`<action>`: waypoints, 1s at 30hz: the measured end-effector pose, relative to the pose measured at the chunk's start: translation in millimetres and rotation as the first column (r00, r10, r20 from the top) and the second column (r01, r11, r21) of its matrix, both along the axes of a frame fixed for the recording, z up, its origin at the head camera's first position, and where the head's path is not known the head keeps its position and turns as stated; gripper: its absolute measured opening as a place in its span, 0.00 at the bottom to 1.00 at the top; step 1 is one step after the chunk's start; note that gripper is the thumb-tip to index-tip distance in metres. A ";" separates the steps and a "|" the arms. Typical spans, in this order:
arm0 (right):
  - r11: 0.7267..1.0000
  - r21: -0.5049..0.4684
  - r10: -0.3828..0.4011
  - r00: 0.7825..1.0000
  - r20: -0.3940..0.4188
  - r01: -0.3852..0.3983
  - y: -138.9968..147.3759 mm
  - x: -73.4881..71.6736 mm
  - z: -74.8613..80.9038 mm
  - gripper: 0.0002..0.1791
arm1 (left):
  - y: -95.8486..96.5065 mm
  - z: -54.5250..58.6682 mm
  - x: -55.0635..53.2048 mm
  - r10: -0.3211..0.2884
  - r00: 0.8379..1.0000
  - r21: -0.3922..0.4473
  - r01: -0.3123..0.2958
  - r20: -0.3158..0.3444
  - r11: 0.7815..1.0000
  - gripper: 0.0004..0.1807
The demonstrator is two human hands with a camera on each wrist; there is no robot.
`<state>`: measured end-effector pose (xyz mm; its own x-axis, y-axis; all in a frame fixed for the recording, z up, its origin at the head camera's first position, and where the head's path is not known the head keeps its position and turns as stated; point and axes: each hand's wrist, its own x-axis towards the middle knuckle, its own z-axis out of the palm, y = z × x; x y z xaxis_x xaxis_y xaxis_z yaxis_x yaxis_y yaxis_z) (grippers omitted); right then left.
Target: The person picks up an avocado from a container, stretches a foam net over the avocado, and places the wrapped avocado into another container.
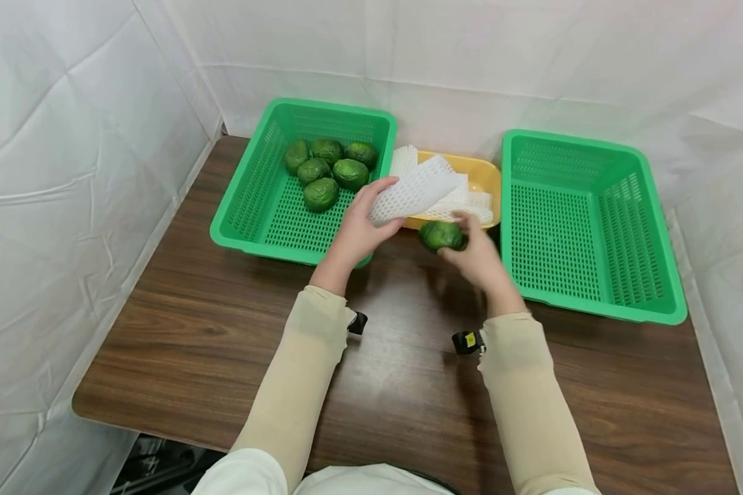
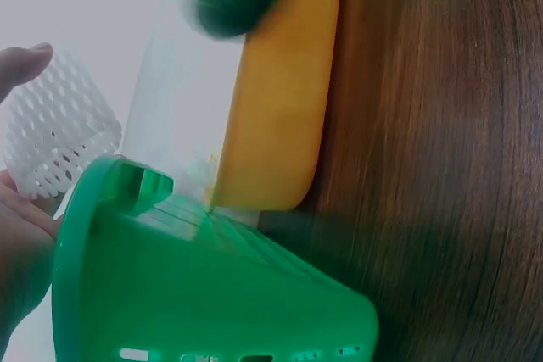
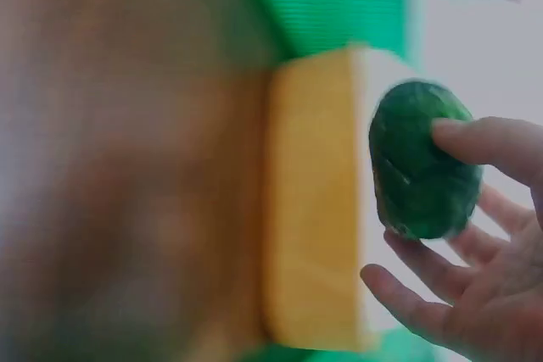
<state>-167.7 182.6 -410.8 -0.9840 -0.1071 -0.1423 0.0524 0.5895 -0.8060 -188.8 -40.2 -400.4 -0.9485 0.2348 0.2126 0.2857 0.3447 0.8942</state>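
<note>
A white foam net sleeve is in my left hand, gripped between thumb and fingers above the near edge of the yellow basket. In the left wrist view the mesh of the foam net shows, its open end toward the camera. My right hand holds a dark green, wrinkled avocado just in front of the yellow basket. The right wrist view shows the thumb on one side of the avocado and fingers on the other. More foam nets lie in the yellow basket.
At the left stands a green basket with several avocados inside. Another green basket, with nothing in it, stands at the right. All rest on a brown wooden table, with white sheeting behind.
</note>
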 end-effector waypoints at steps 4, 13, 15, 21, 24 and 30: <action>0.965 -0.202 -0.199 0.969 -0.148 0.167 8.4 2.9 40.3 0.36 | -2.9 2.2 0.7 -0.020 1.000 0.000 0.020 -0.012 1.000 0.34; 0.826 -0.562 -0.271 0.905 -0.327 0.045 17.9 12.4 70.5 0.29 | 1.3 6.1 1.3 -0.087 0.995 -0.069 0.084 -0.047 0.994 0.35; 0.842 -0.539 -0.237 0.908 -0.345 0.015 18.7 13.8 69.3 0.28 | 2.9 6.3 1.5 -0.084 0.995 -0.077 0.080 -0.048 0.994 0.35; 0.875 -0.484 -0.180 0.917 -0.357 -0.016 21.4 16.1 65.6 0.28 | 5.8 6.4 2.7 -0.076 0.996 -0.085 0.072 -0.043 0.994 0.35; 0.880 -0.471 -0.150 0.909 -0.388 -0.056 22.2 16.2 64.3 0.27 | 7.2 6.4 3.3 -0.081 0.996 -0.093 0.077 -0.043 0.993 0.34; 0.872 -0.478 -0.118 0.900 -0.419 -0.108 23.7 17.5 61.6 0.28 | 9.1 5.6 4.4 -0.069 0.998 -0.106 0.068 -0.009 0.992 0.31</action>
